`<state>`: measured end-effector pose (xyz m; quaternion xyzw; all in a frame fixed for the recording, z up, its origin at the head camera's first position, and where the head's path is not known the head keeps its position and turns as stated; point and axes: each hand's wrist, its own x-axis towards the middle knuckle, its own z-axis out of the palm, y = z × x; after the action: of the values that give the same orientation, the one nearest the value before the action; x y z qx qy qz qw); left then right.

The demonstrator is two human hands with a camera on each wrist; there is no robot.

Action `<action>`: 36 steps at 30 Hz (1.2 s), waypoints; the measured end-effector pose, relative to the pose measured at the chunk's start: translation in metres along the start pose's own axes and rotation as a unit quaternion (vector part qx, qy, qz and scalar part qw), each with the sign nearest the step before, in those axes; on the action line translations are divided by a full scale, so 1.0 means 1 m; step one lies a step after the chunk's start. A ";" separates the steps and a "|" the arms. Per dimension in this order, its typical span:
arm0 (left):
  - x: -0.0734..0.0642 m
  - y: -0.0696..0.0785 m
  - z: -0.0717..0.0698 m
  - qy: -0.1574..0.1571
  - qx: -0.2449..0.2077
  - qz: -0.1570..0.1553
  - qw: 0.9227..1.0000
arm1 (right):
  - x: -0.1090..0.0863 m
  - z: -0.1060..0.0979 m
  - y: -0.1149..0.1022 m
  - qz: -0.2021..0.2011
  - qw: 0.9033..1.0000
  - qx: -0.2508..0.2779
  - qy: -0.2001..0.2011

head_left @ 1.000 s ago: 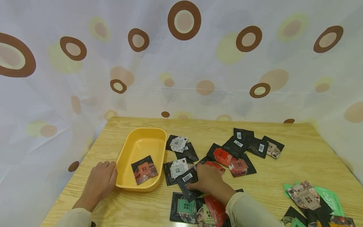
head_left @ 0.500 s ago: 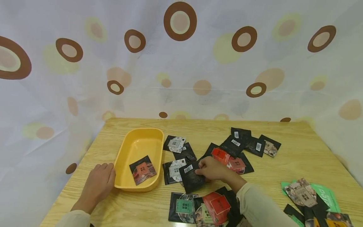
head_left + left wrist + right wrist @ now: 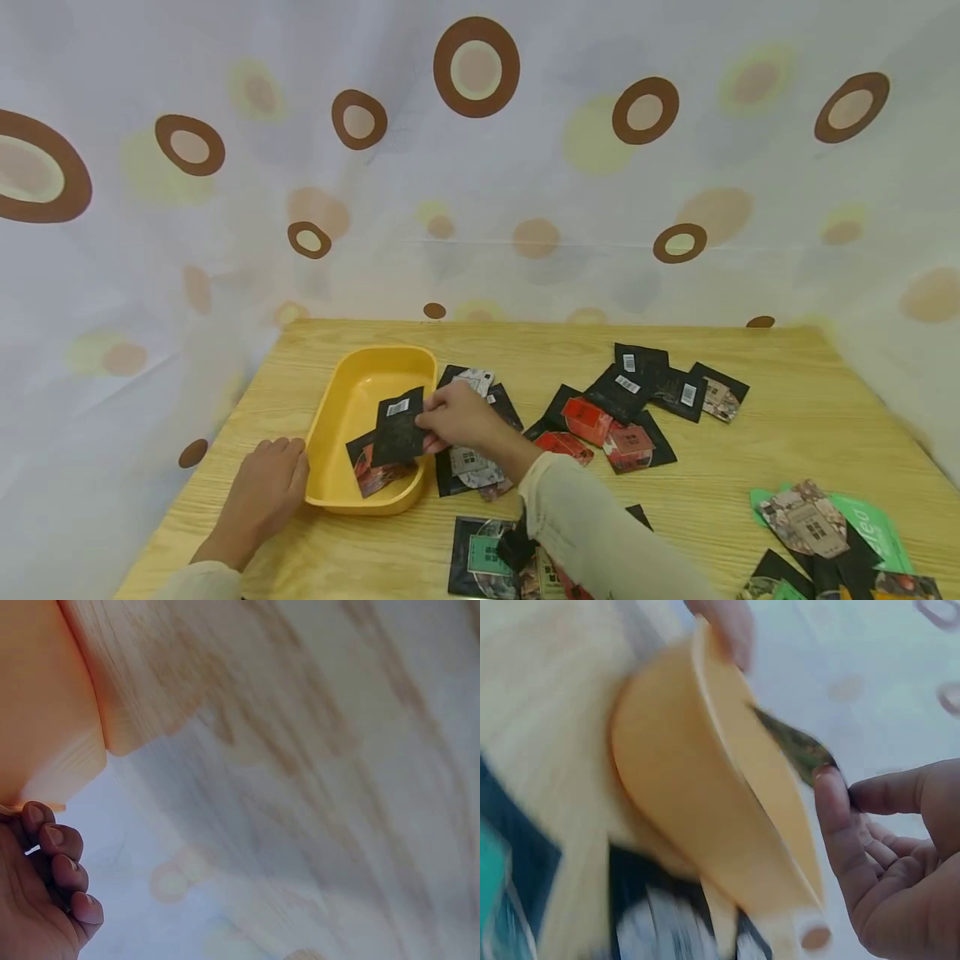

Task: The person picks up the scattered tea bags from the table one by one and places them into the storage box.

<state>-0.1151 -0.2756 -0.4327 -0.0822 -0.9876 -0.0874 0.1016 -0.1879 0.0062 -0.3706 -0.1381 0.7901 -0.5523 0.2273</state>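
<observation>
In the head view my right hand [image 3: 468,421] pinches a black sachet [image 3: 397,433] by its edge, barcode side up, over the right side of a yellow plastic basin [image 3: 352,387]. In the right wrist view the sachet [image 3: 799,742] hangs tilted between thumb and index finger near the basin's rim. Below it lies another sachet [image 3: 367,483] with a reddish label, partly covered in the head view. My left hand [image 3: 262,492] grips the basin's near left corner. The left wrist view has these fingers [image 3: 64,847] curled at the rim.
Sachets with white labels [image 3: 468,462] lie right of the basin, partly behind my right arm. Red-labelled and black sachets [image 3: 622,392] lie farther right. A green-labelled sachet [image 3: 486,554] is in front, and a mixed pile [image 3: 810,521] sits at the right. A spotted sheet [image 3: 540,167] hangs behind the table.
My right hand has lifted the black sachet from among the others and carried it left over the basin. My left hand stays at the basin's corner.
</observation>
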 end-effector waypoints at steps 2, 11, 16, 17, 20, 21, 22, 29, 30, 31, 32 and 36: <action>0.000 0.001 0.003 0.000 -0.008 0.001 1.000 | 0.005 0.019 -0.004 0.007 1.000 -0.023 -0.002; -0.015 0.004 0.006 -0.009 0.008 -0.006 1.000 | 0.009 0.078 0.002 0.013 0.992 -0.125 -0.014; -0.013 0.005 0.004 0.007 -0.001 -0.003 1.000 | 0.008 0.076 0.001 -0.011 0.991 -0.128 -0.032; -0.012 0.006 0.004 0.009 -0.002 -0.003 1.000 | 0.008 0.073 0.001 -0.018 0.992 -0.117 -0.037; -0.009 0.006 0.002 0.012 0.005 -0.003 1.000 | 0.006 0.059 0.004 -0.037 0.995 -0.078 -0.042; -0.008 0.006 0.002 0.011 0.009 -0.004 1.000 | 0.005 0.052 0.005 -0.047 0.996 -0.069 -0.040; -0.007 0.006 0.001 0.010 0.013 -0.005 1.000 | 0.004 0.044 0.006 -0.056 0.996 -0.063 -0.037; -0.004 0.004 -0.001 0.005 0.022 -0.011 1.000 | 0.002 -0.019 0.020 -0.097 0.982 -0.161 0.018; -0.004 0.003 -0.002 0.005 0.021 -0.012 1.000 | 0.001 -0.026 0.024 -0.103 0.976 -0.192 0.023; -0.004 0.003 -0.002 0.007 0.021 -0.013 1.000 | 0.001 -0.031 0.028 -0.108 0.969 -0.222 0.028; -0.003 0.003 -0.002 0.008 0.021 -0.014 1.000 | 0.001 -0.035 0.032 -0.112 0.962 -0.248 0.031; -0.002 0.003 -0.002 0.010 0.013 -0.015 1.000 | -0.002 -0.041 0.047 -0.121 0.943 -0.308 0.017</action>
<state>-0.1125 -0.2733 -0.4307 -0.0655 -0.9887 -0.0766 0.1109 -0.2058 0.0568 -0.4026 -0.2865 0.9029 -0.3070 0.0918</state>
